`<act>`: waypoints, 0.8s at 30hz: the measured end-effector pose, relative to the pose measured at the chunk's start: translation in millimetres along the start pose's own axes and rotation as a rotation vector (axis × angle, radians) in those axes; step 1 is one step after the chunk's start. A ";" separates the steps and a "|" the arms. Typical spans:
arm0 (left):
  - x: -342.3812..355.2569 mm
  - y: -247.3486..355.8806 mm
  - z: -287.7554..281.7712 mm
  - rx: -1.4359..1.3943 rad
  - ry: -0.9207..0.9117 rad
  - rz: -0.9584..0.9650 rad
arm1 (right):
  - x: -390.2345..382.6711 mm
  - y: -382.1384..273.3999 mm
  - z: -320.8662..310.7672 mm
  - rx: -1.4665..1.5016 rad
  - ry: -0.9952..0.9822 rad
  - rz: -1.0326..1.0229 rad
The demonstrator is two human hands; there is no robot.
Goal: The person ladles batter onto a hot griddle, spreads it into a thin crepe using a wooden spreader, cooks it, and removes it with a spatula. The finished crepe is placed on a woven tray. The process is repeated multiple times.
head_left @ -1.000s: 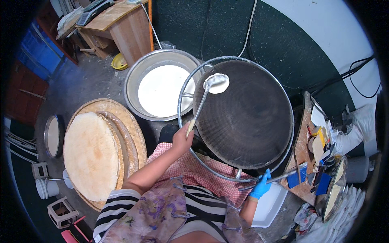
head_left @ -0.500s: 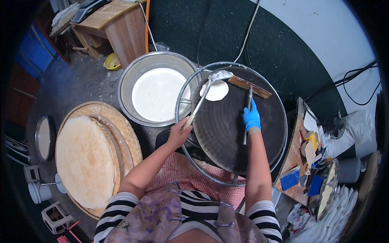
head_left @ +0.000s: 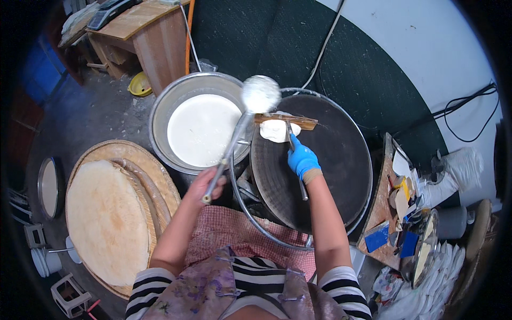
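My left hand is wrapped round the handle of a ladle, whose batter-coated bowl is raised at the gap between the batter basin and the griddle and is blurred by motion. My right hand, in a blue glove, grips the metal handle of a wooden batter spreader. Its blade lies at the far left of the round dark griddle, against a pool of white batter. Left of the griddle, the large metal basin holds white batter.
A stack of pale round flatbreads lies on a woven tray at the left. On the right, a wooden board carries assorted small items. A metal ring surrounds the griddle. A stool stands at lower left.
The ladle has lifted off the griddle and swung up and left. My right hand has moved the spreader left onto the batter pool.
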State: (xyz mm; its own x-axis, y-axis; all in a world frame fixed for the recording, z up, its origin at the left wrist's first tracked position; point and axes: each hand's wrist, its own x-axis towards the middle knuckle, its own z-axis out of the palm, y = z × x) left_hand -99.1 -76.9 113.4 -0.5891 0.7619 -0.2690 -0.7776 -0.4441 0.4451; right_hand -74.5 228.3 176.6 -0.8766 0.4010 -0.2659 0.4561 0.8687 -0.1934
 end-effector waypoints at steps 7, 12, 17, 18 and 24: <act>-27.4 13.8 -97.9 0.870 0.598 0.189 | -71.9 12.3 -5.0 -0.110 -0.077 -0.012; -10.6 -12.4 -153.4 1.857 0.809 0.326 | -67.7 15.6 -3.6 -0.021 0.054 -0.035; 11.5 -19.6 -153.0 1.988 0.877 -0.013 | -52.1 -6.2 20.0 -0.045 0.077 -0.026; 11.8 -18.0 -150.3 1.999 0.890 -0.053 | -61.3 -7.5 22.9 -0.052 0.065 -0.024; -2.1 -37.9 -114.3 2.081 0.736 0.754 | -131.7 5.4 8.6 -0.090 -0.017 -0.015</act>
State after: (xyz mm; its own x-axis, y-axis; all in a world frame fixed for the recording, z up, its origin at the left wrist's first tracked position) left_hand -93.5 -115.6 -0.6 -0.8807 0.3063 0.3612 0.4433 0.8015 0.4013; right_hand 44.7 177.7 202.4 -0.8801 0.3839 -0.2793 0.4270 0.8973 -0.1123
